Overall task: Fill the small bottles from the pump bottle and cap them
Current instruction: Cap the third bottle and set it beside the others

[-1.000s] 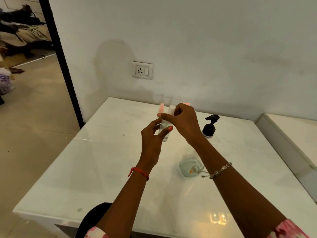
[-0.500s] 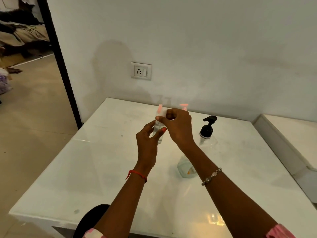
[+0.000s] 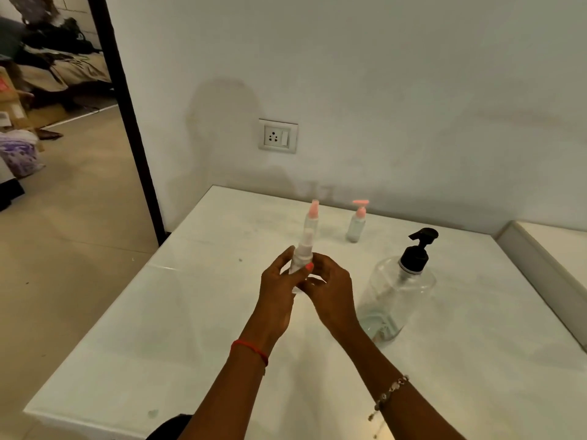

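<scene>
Nearest the camera, two bare forearms reach forward over the white surface [image 3: 178, 354]. A red thread band [image 3: 251, 349] sits on the left wrist; a beaded bracelet [image 3: 389, 395] hangs on the right forearm.

The left hand [image 3: 276, 296] is wrapped around a small bottle [image 3: 301, 260], fingers curled about its lower body, a thumb with a pink-painted nail pressed on its front. The bottle stands close to upright, lifted clear of the surface, with a pale cap on top. The right hand [image 3: 330, 293] is cupped just beside it, fingers bent in toward the bottle's base; whether they actually touch the bottle I cannot tell, as the left thumb covers the spot.

To the right of the hands, near but apart, stands the large clear pump bottle [image 3: 397, 296] with a black pump head [image 3: 417, 249], upright on the surface. It looks nearly empty, with a little liquid at the bottom.

Further back, close to the wall, two more small bottles stand upright: one with a pink top [image 3: 313, 217] directly behind the held bottle, another with a pink pump top [image 3: 357, 223] to its right, the pair apart from each other.

On the wall behind, a white socket plate [image 3: 278, 136]. At far left, a dark door frame [image 3: 124, 106] opens to a cluttered room.
</scene>
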